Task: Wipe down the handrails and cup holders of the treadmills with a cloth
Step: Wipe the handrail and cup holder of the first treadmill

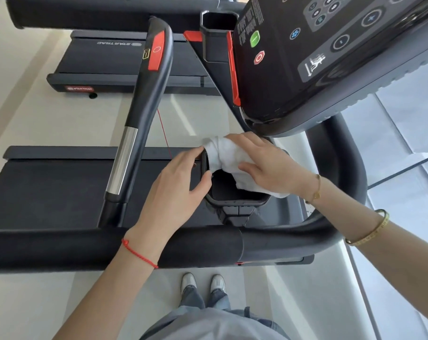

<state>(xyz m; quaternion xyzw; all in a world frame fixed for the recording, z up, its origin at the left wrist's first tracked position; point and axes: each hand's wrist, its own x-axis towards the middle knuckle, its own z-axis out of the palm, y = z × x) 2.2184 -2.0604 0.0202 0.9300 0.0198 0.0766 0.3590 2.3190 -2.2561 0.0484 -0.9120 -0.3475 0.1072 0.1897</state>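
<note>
White cloth (229, 159) draped over the far-right rim of the black cup holder (235, 201), pressed there under the flat, spread fingers of the right hand (269, 165). Left hand (177, 187) gripping the holder's left rim, thumb hooked inside. "STAR TRAC" legible, upside down, on the neighbouring treadmill (119, 44) at the top edge.
</note>
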